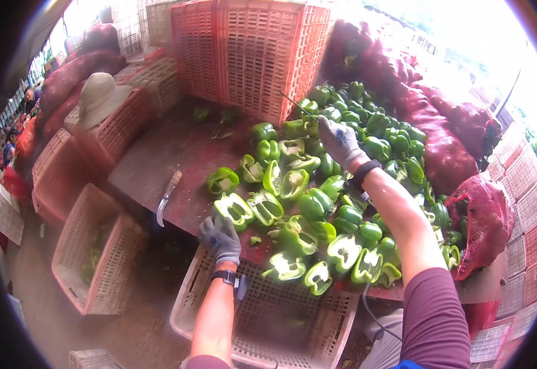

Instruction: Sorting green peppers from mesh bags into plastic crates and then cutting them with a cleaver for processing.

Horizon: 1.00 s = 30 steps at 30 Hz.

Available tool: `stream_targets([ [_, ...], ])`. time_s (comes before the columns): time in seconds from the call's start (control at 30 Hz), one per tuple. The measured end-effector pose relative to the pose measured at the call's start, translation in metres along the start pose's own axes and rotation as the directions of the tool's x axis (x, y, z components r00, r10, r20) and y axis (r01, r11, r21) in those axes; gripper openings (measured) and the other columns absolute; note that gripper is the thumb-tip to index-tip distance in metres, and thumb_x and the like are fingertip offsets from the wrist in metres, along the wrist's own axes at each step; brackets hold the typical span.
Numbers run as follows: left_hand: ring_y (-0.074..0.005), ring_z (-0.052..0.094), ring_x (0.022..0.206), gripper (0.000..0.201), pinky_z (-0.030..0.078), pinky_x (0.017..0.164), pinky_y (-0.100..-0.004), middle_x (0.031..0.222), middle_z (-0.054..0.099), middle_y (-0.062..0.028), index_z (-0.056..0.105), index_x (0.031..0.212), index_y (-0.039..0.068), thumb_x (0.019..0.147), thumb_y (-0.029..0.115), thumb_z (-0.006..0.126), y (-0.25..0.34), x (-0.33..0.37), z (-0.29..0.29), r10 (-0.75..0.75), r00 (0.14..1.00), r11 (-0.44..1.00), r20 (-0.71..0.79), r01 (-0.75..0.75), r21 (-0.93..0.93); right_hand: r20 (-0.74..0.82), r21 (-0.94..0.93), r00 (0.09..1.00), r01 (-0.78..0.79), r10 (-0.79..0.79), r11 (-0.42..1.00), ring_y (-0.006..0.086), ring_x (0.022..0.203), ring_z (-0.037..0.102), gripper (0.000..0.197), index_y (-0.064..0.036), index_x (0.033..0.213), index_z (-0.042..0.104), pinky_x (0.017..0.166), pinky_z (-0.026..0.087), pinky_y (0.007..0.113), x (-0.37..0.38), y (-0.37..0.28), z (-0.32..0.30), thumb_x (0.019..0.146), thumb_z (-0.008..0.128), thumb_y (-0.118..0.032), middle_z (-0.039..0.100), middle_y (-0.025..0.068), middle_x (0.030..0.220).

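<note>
My left hand point(220, 240), in a grey glove, is low at the near table edge. Its loosely spread fingers meet the near side of a halved green bell pepper point(234, 211). Farther right, my gloved right hand point(340, 142) is closed around a thin, dark, blade-like tool point(298, 107) pointing up and left; its grip is hidden in the fingers. Below that hand lie whole green bell peppers point(315, 204). Several cut halves, such as a pepper half point(344, 252), show pale insides between my two arms.
A curved knife point(168, 197) with a wooden handle lies at the table's left edge. Beneath the near edge stands a plastic crate point(185, 307). Tall red crates point(256, 55) rise behind the table point(151, 154); red mesh sacks point(434, 135) line the right. A straw hat point(102, 98) rests on crates.
</note>
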State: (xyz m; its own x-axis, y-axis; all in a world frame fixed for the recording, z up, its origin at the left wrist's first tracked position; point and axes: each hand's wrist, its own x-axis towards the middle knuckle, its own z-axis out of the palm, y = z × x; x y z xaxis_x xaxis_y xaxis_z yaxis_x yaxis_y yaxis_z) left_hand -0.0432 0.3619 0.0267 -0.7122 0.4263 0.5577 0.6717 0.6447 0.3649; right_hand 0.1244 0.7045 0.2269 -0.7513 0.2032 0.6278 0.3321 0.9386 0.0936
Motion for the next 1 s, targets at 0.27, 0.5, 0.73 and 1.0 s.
stream_targets([
  [0.27,-0.0394,0.057,0.105,0.046,0.045,0.093,-0.0538,0.108,0.062,-0.018,0.067,0.093,0.004,0.105,0.037,0.038,-0.003,0.001,-0.002,-0.009,0.999,1.0,0.038,0.009,0.007,0.276,0.012,0.536,-0.832,0.798,0.554,0.0413,0.108,0.069,0.037,-0.0056,0.129,0.06,0.094,0.053,0.049,-0.04,0.04,0.019,0.099,0.052,-0.025,0.072,0.0245,0.113],
  [0.5,-0.0392,0.056,0.108,0.047,0.044,0.094,-0.0536,0.111,0.061,-0.0174,0.067,0.097,0.005,0.106,0.04,0.038,-0.005,0.001,0.006,-0.024,0.999,1.0,0.027,0.025,-0.008,0.097,0.732,0.338,-0.662,0.936,0.163,0.0253,0.073,0.07,0.023,-0.0035,0.114,0.06,0.069,0.055,0.04,0.0,-0.006,0.0,0.099,0.054,-0.019,0.07,0.0128,0.087],
  [0.73,-0.0392,0.057,0.107,0.045,0.044,0.094,-0.0548,0.112,0.062,-0.0172,0.066,0.097,0.005,0.103,0.042,0.042,-0.005,0.0,0.005,-0.016,1.0,1.0,0.02,0.017,-0.025,0.064,0.873,0.244,-0.483,0.968,0.064,0.0164,0.064,0.064,0.021,-0.0013,0.114,0.057,0.059,0.052,0.034,0.004,-0.04,0.003,0.097,0.053,-0.012,0.065,0.0081,0.081],
  [1.0,-0.0388,0.057,0.106,0.044,0.044,0.093,-0.0548,0.109,0.061,-0.0172,0.066,0.096,0.006,0.102,0.043,0.044,-0.006,0.001,0.001,-0.026,0.999,1.0,0.042,0.026,-0.001,-0.085,0.842,0.356,-0.473,0.93,0.258,0.0214,0.064,0.067,0.03,0.0012,0.123,0.054,0.058,0.055,0.036,0.04,-0.038,-0.029,0.096,0.051,-0.013,0.068,0.0127,0.083],
])
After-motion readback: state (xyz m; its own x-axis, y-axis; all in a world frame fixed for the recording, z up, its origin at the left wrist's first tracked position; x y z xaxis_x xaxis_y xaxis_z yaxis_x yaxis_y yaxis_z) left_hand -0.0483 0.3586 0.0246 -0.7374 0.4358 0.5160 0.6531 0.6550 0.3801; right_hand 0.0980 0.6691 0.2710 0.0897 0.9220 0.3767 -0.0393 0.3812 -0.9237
